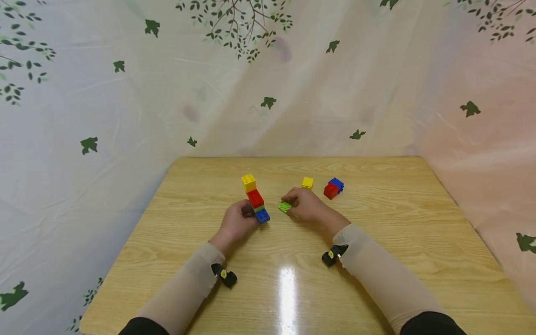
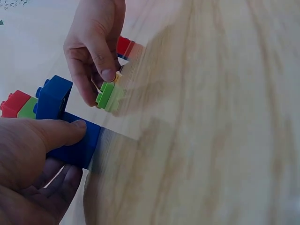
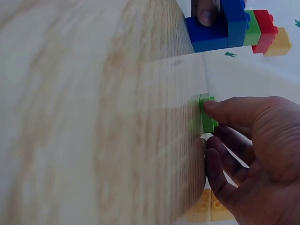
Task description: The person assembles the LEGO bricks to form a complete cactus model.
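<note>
My left hand [image 1: 237, 221] grips a stack of toy building bricks [image 1: 256, 199] by its blue base. The stack has blue at the bottom, then a thin green brick, a red one and a yellow one on top. In the left wrist view the thumb presses on the lower blue brick [image 2: 80, 146]. To the right, my right hand [image 1: 309, 204] pinches a flat light-green brick [image 1: 284, 206] low at the tabletop. The thumb lies on the studded side of that green brick [image 3: 207, 115] in the right wrist view; its underside is hidden.
Just beyond the right hand is a yellow brick [image 1: 307, 182]. Farther right, a red brick [image 1: 331, 190] and a blue brick [image 1: 336, 182] sit against each other. The wooden table [image 1: 377, 242] ends at a leaf-patterned curtain [image 1: 310, 116].
</note>
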Demonstrator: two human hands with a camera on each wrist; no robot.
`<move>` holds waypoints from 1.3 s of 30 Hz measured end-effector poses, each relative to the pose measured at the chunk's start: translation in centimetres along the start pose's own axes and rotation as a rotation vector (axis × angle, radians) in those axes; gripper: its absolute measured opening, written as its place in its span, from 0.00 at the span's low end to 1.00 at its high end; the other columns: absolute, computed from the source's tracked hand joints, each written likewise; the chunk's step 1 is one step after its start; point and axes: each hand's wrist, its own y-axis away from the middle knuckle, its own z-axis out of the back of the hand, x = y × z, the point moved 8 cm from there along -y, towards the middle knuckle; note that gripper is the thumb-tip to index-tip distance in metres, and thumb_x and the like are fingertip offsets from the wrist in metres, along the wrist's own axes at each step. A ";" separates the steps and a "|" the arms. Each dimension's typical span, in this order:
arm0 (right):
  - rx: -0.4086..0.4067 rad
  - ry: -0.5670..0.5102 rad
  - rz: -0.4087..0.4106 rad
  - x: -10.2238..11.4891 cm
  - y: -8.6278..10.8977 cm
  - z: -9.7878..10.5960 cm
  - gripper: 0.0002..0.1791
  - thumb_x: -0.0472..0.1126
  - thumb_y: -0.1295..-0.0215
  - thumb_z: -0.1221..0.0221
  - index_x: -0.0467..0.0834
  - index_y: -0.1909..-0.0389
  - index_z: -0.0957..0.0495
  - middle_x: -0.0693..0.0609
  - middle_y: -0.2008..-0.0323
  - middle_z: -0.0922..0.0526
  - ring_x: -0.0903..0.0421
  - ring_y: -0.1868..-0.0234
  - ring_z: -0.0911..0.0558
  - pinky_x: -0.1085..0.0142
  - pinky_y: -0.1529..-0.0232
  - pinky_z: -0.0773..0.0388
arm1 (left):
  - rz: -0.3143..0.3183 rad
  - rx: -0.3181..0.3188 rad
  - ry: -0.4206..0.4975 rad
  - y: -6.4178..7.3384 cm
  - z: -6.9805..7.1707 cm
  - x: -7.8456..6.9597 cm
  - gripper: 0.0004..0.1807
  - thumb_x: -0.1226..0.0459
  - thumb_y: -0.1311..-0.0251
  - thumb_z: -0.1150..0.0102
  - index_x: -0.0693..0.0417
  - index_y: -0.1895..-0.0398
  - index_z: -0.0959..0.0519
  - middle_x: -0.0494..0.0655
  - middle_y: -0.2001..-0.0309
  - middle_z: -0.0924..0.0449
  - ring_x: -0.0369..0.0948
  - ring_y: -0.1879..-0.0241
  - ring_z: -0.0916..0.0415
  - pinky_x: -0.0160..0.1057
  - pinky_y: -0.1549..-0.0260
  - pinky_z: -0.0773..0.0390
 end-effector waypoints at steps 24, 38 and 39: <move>0.022 0.090 -0.016 -0.2 -0.2 -0.4 0.19 0.39 0.36 0.27 0.43 0.45 0.15 0.52 0.55 0.20 0.53 0.52 0.19 0.57 0.46 0.19 | -0.014 -0.005 0.035 -0.9 0.9 1.0 0.15 0.71 0.43 0.24 0.59 0.53 0.15 0.48 0.57 0.12 0.43 0.55 0.14 0.43 0.51 0.15; -0.035 -0.001 -0.038 0.8 0.5 0.1 0.18 0.37 0.32 0.29 0.43 0.43 0.15 0.51 0.51 0.18 0.52 0.51 0.17 0.57 0.48 0.17 | 0.003 -0.031 0.045 -0.8 1.0 1.2 0.16 0.70 0.44 0.23 0.58 0.52 0.14 0.48 0.57 0.12 0.43 0.55 0.14 0.44 0.51 0.15; -0.040 -0.006 -0.028 1.0 0.5 0.1 0.17 0.37 0.32 0.29 0.43 0.43 0.15 0.51 0.51 0.18 0.52 0.51 0.17 0.57 0.48 0.16 | 0.003 -0.031 0.045 -0.8 1.0 1.2 0.16 0.70 0.44 0.22 0.58 0.52 0.14 0.47 0.57 0.12 0.43 0.55 0.14 0.44 0.51 0.15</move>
